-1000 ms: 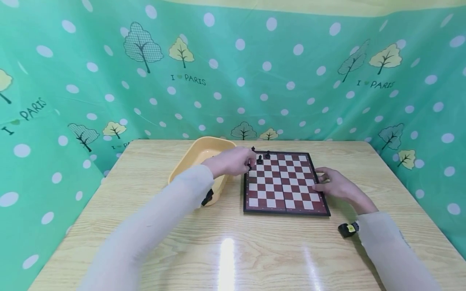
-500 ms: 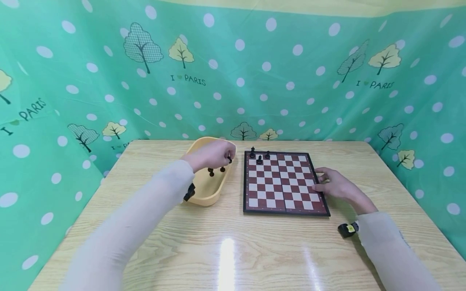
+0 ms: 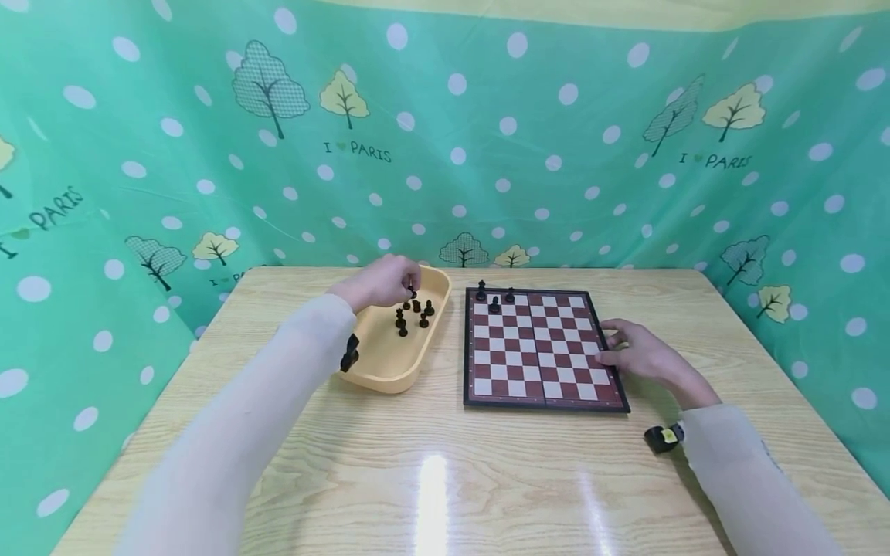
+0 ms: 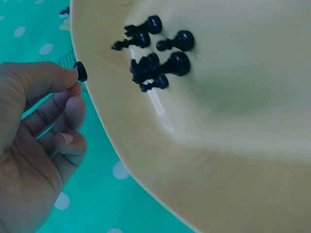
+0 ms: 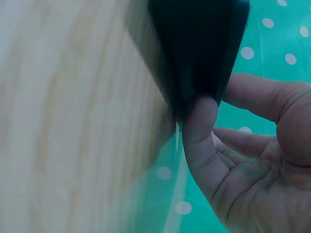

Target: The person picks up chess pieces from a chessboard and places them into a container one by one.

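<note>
Above the far part of a yellow plastic tray, my left hand pinches a black chess piece between thumb and index finger. Only the piece's base end shows in the left wrist view, so its kind is hidden. Several other black chess pieces lie in the tray. To the right is a folding chessboard of dark red and white squares, with 3 black pieces at its far left corner. My right hand grips the board's right edge with thumb and fingers.
Both tray and board sit on a light wooden table. A green curtain with white dots and printed trees hangs behind the table and along both sides. A gap of tabletop separates tray and board.
My left hand has moved leftward from the board's left edge, over the tray's right side, to the tray's far part. More pieces in the tray now show. My right hand has stayed put.
</note>
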The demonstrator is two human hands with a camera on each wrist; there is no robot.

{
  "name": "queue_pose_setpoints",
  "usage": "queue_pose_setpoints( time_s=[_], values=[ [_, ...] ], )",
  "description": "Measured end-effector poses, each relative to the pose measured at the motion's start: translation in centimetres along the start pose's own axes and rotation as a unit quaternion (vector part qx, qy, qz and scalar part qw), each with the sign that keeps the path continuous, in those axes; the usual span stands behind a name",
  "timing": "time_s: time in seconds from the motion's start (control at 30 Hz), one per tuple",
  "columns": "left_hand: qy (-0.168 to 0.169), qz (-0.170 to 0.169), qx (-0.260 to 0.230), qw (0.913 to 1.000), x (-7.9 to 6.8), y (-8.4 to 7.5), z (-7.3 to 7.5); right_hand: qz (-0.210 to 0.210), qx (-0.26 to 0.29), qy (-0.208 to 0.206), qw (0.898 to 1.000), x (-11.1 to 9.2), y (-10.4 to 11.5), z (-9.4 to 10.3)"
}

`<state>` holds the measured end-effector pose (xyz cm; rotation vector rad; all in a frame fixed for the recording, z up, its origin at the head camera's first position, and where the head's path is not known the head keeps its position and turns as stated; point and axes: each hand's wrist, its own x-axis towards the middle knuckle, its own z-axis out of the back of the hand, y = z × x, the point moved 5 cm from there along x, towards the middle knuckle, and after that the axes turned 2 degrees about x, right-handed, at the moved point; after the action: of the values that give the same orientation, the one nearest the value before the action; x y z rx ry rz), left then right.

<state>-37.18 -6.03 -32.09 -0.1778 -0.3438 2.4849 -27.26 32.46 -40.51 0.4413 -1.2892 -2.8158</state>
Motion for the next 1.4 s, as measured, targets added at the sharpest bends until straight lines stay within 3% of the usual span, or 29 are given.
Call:
queue_pose_setpoints(
  time_s=[0.4,0.7,0.97,1.4],
  values=[
    [0.018,0.029,-0.018,0.9993,0.7,3.0,-0.9,0.000,-0.006,0.003,1.000,0.0,-0.2,0.2],
    [0.036,0.052,0.004,0.9980,1.5,4.9,-2.2,-0.004,-0.007,0.006,1.000,0.0,-0.2,0.1],
    [0.058,0.088,0.002,0.9944,1.5,5.6,-3.1,0.002,-0.010,0.004,1.000,0.2,-0.3,0.2],
    [0.082,0.091,0.002,0.9924,1.2,5.3,-4.2,-0.004,0.002,0.006,1.000,0.2,-0.2,0.2]
  ],
)
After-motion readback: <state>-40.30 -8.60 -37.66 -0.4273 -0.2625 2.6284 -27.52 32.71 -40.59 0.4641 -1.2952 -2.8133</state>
